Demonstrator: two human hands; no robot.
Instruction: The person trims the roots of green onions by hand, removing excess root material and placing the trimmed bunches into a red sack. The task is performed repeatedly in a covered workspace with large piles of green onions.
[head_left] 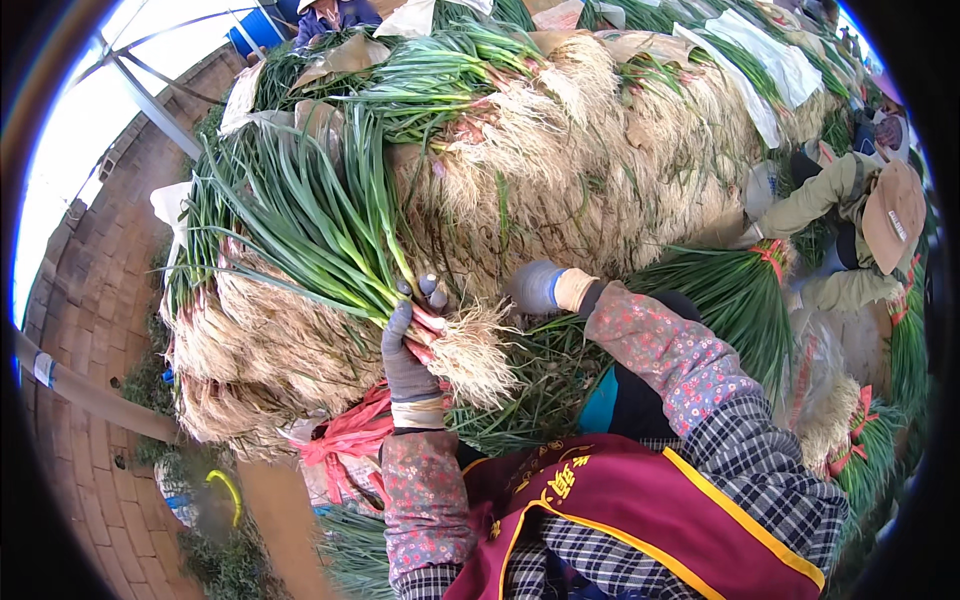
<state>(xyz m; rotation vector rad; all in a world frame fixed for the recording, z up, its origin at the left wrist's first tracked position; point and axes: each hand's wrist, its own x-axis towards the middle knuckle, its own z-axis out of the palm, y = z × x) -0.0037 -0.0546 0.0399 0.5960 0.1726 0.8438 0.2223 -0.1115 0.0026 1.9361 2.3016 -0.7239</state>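
Note:
My left hand (408,352), in a grey glove, is closed around a bunch of spring onions (345,250). Their long green leaves fan up and to the left. Reddish stem bases and a pale tuft of roots (470,350) stick out on the right of the grip. Right of these roots, apart from them, is my gloved right hand (535,288), its back turned up and its fingers curled under. Whatever it may hold is hidden. Beyond both hands rises a big heap of spring onions (600,150), roots facing me.
Loose leaves (540,390) lie below my hands, beside a red tie (350,435) on a sack. Tied bundles (735,300) stand at my right, near a co-worker in a brown cap (893,215). Another person (335,18) is behind the heap. A metal pole (100,395) crosses at left.

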